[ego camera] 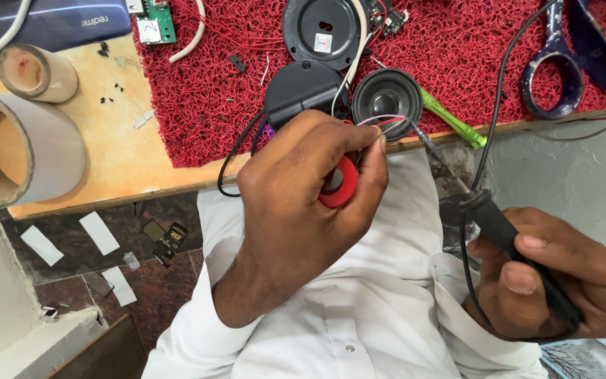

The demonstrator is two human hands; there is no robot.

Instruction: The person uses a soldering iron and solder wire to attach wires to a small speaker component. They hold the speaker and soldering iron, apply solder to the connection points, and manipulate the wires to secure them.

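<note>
Nearest the camera: your white sleeves and shirt front fill the bottom of the view, with both forearms rising out of them.
Left hand: curled tight, back of the hand up, fingers and thumb pressed together around a red ring-shaped piece; the fingertips also pinch thin red and pale wires just over the counter edge.
Right hand: wrapped closed around the black handle of a soldering iron, thumb along the top; the shaft slants up and left.
Iron tip: at the pinched wires, touching or just beside them; you cannot tell which.
Small speaker: lies cone-up on the red mat, just behind the wires.
Progress, as a judgement: the housing is already open, since black round shells lie separate on the mat and a green circuit board lies bare; the wire joint looks to be in hand and not finished, and nothing is closed up again.
Counter: wooden, carrying two tape rolls at left, scissors at right and a green-handled tool beside the speaker.
Floor: dark tiles with white paper scraps.
</note>
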